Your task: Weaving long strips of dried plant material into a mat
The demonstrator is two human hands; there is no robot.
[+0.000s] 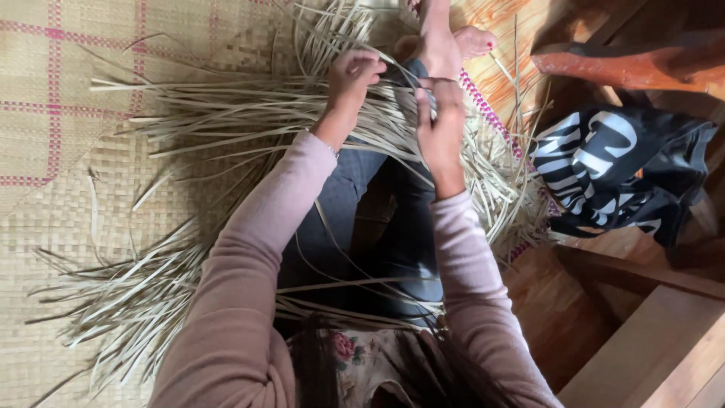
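A person sits on a woven mat (91, 227) on the floor, legs stretched out, pale dried reed strips (226, 121) fanned loosely around and over the dark trousers. The left hand (353, 75) is curled closed, pinching strips near the knee; the right hand (438, 113) grips strips just beside it, fingers closed. A black-and-white striped bag (612, 166) lies to the right on wooden boards
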